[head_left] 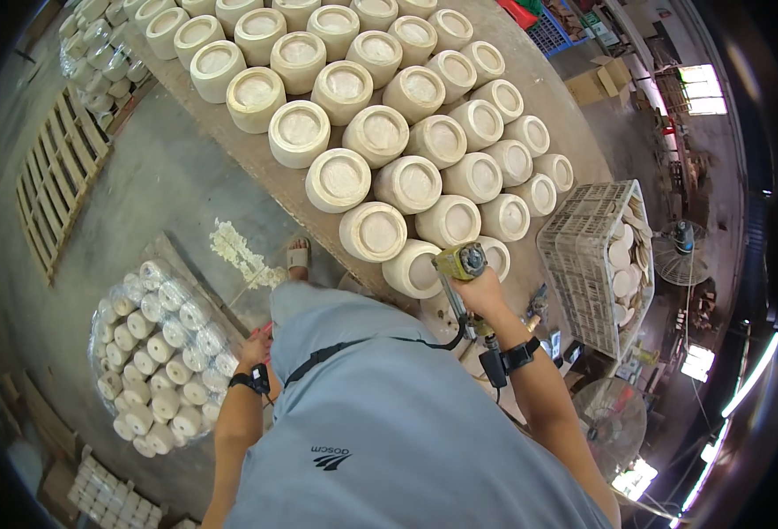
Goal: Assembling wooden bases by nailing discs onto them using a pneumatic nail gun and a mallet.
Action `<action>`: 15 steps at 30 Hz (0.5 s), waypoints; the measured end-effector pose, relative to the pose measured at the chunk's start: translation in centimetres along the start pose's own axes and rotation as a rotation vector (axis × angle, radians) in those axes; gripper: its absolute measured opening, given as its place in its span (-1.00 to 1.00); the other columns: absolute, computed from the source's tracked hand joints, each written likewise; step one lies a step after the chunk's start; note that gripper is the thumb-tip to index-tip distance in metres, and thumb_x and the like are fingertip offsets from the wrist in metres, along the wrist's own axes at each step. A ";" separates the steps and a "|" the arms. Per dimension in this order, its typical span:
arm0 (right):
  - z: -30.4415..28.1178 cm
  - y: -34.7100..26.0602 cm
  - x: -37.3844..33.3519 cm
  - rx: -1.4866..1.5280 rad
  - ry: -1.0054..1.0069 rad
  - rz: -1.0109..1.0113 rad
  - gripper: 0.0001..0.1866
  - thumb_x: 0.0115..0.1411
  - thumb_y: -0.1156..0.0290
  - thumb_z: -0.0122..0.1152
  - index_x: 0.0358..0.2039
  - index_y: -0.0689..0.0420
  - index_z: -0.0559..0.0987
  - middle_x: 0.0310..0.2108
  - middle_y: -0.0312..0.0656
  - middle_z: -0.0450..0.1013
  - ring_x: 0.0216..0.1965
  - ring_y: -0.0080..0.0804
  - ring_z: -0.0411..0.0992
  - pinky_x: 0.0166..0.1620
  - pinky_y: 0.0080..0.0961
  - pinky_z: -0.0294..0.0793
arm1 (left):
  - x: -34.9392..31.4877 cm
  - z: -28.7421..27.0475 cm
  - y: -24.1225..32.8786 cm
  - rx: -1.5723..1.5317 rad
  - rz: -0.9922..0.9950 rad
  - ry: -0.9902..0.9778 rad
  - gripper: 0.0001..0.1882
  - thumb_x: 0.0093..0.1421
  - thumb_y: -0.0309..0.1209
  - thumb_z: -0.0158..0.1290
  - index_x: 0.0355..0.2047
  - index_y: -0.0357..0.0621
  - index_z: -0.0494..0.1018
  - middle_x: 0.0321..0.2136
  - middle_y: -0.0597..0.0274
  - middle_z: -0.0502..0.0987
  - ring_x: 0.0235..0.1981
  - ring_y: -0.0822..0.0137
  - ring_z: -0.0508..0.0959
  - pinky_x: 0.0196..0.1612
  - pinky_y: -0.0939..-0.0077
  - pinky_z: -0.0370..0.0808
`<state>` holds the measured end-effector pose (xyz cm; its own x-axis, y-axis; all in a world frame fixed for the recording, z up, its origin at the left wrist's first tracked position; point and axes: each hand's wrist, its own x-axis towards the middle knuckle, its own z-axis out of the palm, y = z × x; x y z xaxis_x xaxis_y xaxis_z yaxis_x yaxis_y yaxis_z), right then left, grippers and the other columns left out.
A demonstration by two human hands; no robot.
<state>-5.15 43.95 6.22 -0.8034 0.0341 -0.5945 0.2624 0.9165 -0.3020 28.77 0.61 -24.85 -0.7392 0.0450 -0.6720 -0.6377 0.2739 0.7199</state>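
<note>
My right hand (pixel 481 295) is wrapped round a nail gun (pixel 461 262) with a yellowish, worn head. The tool is up against the near row of pale, round, pot-like pieces (pixel 413 269), and whether it touches one I cannot tell. Each of these pieces has a round recess in its top, and they stand in rows on a brown table (pixel 265 181). Low at my left side, my left hand (pixel 253 349) is closed on a slim red thing (pixel 268 329), mostly hidden by the hand and my grey shirt.
Right of the table stands a plastic crate (pixel 583 256) holding thin round discs (pixel 622 264). A plastic-wrapped stack of pale pieces (pixel 155 353) is on the floor to my left, with a wooden pallet (pixel 63 181) farther off. Floor fans (pixel 612 423) stand at the right.
</note>
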 end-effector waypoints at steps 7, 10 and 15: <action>-0.3 -0.3 -1.7 0.109 -0.080 -0.001 -0.47 0.10 0.01 0.38 -0.06 0.15 0.68 -0.15 0.11 0.64 -0.05 0.06 0.60 0.01 -0.19 0.56 | -0.5 1.2 -0.7 -0.207 -0.292 0.054 -0.61 0.40 -0.04 -0.10 -0.08 -0.07 0.48 -0.37 0.23 0.52 -0.45 0.29 0.49 -0.39 0.30 0.43; 0.8 -0.9 -2.4 0.090 -0.106 -0.015 -0.48 0.10 0.04 0.39 -0.04 0.14 0.67 -0.13 0.09 0.64 -0.03 0.03 0.60 0.02 -0.21 0.56 | -0.1 0.7 0.6 -0.365 -0.420 0.087 -0.58 0.40 -0.03 -0.10 -0.05 -0.11 0.47 -0.31 0.16 0.56 -0.39 0.22 0.54 -0.31 0.22 0.49; 1.7 -1.4 -2.6 0.038 -0.101 -0.039 -0.49 0.08 0.06 0.40 -0.04 0.12 0.67 -0.10 0.06 0.63 0.00 -0.01 0.59 0.03 -0.22 0.56 | 0.9 -1.4 1.7 -0.469 -0.551 0.100 -0.53 0.39 -0.02 -0.10 0.00 -0.17 0.45 -0.23 0.06 0.62 -0.30 0.12 0.61 -0.21 0.12 0.58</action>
<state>-2.54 41.85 6.94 -0.7557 -0.0431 -0.6535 0.2542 0.9003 -0.3533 26.76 -0.23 -23.96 -0.2858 -0.0752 -0.9553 -0.9320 -0.2100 0.2954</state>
